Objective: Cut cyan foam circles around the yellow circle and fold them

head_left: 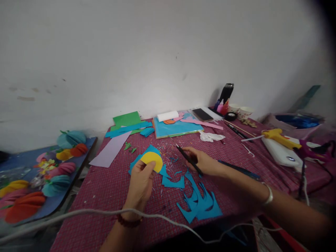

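Note:
My left hand (141, 180) pinches a yellow paper circle (152, 160) between thumb and fingers. Blue paper (151, 149) shows behind and around the circle; whether it is also gripped I cannot tell. To the right, my right hand (201, 161) is closed around a dark, slim tool (189, 160), its tip pointing up and left, apart from the circle. Cut blue paper scraps (202, 203) with curved edges lie below my right hand, and another blue scrap (173, 182) lies between the hands.
Behind lie a blue sheet stack (175, 127), a phone (202, 114) and a lilac strip (110, 150). A yellow glue gun (282, 138), paper cups (245, 112) and a black bottle (226, 92) stand right. Paper pumpkins (56, 185) fill a blue board left. A white cable (157, 216) crosses in front.

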Action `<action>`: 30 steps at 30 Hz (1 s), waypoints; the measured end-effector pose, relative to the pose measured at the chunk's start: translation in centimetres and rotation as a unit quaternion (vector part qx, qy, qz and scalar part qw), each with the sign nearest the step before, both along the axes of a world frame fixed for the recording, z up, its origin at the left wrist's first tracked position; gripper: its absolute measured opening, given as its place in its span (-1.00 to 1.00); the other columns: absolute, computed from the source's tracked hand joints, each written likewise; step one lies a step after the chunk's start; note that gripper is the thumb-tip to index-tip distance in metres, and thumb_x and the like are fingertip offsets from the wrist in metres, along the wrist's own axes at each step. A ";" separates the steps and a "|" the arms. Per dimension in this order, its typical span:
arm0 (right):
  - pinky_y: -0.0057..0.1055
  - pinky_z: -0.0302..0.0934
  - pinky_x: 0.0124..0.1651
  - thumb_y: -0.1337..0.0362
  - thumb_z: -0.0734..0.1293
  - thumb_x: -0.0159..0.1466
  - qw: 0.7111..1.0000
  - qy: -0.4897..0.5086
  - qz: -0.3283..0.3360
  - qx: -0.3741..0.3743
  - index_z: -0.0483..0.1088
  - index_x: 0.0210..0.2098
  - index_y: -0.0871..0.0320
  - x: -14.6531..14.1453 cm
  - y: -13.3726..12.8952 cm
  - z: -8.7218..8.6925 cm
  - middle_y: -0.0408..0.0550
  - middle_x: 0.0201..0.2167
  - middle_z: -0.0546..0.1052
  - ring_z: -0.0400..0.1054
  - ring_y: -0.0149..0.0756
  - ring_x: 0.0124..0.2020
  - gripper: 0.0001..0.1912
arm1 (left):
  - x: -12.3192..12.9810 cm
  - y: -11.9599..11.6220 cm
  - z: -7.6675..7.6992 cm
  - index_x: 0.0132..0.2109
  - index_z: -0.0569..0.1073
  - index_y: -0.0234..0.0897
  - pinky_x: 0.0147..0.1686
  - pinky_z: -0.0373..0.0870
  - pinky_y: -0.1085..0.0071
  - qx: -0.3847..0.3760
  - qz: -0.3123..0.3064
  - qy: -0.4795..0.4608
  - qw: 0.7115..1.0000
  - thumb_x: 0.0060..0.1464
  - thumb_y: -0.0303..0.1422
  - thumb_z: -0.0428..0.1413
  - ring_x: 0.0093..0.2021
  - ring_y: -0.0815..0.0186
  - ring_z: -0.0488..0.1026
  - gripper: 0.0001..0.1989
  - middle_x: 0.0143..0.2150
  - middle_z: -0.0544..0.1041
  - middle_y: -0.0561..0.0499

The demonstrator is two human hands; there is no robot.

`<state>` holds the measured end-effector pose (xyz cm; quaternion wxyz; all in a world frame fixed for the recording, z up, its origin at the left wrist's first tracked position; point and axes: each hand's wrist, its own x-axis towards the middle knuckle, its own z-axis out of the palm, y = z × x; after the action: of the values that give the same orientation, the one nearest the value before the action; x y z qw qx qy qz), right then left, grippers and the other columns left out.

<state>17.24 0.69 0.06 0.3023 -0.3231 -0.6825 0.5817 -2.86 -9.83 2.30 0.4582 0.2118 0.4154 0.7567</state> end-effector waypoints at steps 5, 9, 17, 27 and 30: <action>-0.41 0.16 -0.34 0.24 0.39 0.06 0.980 0.004 0.180 -0.081 0.11 0.17 0.07 0.7 -5.4 1.8 -0.01 -0.16 0.39 0.27 -0.28 -0.26 -0.29 | 0.6 -0.3 0.4 -0.40 0.49 -0.32 -0.34 0.39 0.52 0.018 -0.013 -0.025 0.999 -0.30 -0.49 0.29 -0.45 0.45 0.46 -0.80 -0.46 0.54 0.08; -0.40 0.12 -0.30 0.04 0.35 0.12 0.975 0.056 0.195 -0.087 0.18 0.10 0.09 0.1 -7.3 1.6 -0.09 -0.30 0.33 0.21 -0.33 -0.31 -0.39 | 1.0 -0.6 0.3 -0.43 0.48 -0.32 -0.37 0.40 0.52 0.004 -0.023 -0.056 0.998 -0.31 -0.51 0.29 -0.47 0.44 0.46 -0.81 -0.48 0.54 0.09; -0.38 0.07 -0.36 -0.07 0.35 0.10 0.982 0.089 0.149 -0.069 0.28 -0.01 0.10 -1.4 -7.8 0.4 -0.10 -0.37 0.31 0.17 -0.33 -0.37 -0.43 | 1.3 -0.1 -0.5 -0.44 0.47 -0.33 -0.41 0.39 0.53 -0.012 -0.023 -0.060 0.998 -0.31 -0.53 0.28 -0.50 0.45 0.44 -0.82 -0.49 0.53 0.09; -0.39 0.03 -0.40 0.03 0.37 0.10 0.987 0.085 0.109 -0.084 0.27 0.02 0.09 -1.9 -8.1 -0.1 -0.12 -0.39 0.29 0.14 -0.35 -0.42 -0.46 | 1.6 -0.1 -0.7 -0.45 0.46 -0.32 -0.37 0.38 0.52 -0.027 -0.011 -0.053 0.998 -0.31 -0.52 0.27 -0.47 0.46 0.45 -0.83 -0.47 0.53 0.09; -0.39 0.05 -0.38 0.03 0.37 0.10 0.988 0.091 0.102 -0.076 0.29 0.01 0.08 -2.0 -8.1 -0.1 -0.11 -0.37 0.31 0.14 -0.35 -0.41 -0.48 | 1.6 -0.1 -0.8 -0.45 0.45 -0.32 -0.35 0.39 0.50 -0.028 -0.009 -0.055 0.998 -0.31 -0.52 0.27 -0.46 0.45 0.46 -0.82 -0.46 0.53 0.09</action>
<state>15.26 -7.41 -0.07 0.2767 -0.2193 -0.6355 0.6866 -1.28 -9.91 1.53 0.4931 0.1605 0.4086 0.7511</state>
